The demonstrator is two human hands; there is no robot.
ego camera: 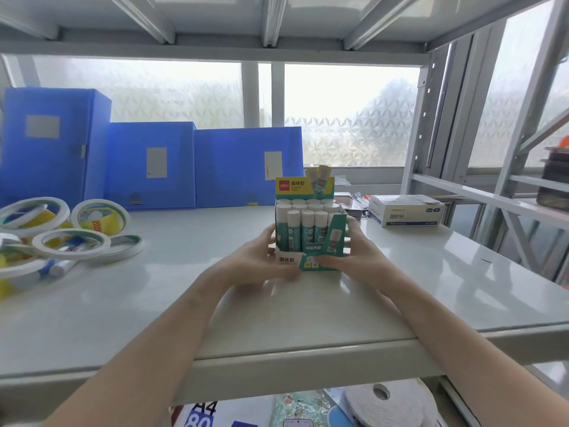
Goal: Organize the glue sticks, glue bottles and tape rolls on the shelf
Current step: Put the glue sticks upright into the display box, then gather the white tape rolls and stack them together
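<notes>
Here the display box of glue sticks [309, 232] stands upright on the shelf [215, 303], just right of the picture's middle, its header card rising at twelve o'clock and its white caps in tidy rows. Both hands hold it. The left hand [261, 261] wraps the box's nine-o'clock side with the thumb across the front flap, and the right hand [358, 258] closes on the three-o'clock side, thumb pressed to the green front panel. So each grip is full and narrow on the same box, which sits between the palms; neither hand is nearer, and the box's long axis runs straight up. Any coming move will likely be a slide or lift by both hands together.

At nine o'clock, well apart, lies the loose pile of tape rolls [70, 235], with what seem to be glue bottles [63, 268] half buried under them; the blur there makes that uncertain. Three blue file boxes [147, 164] line the back at ten to eleven o'clock. A paper-clip box [406, 214] sits near at two o'clock. The fingers behind the box are hidden.
</notes>
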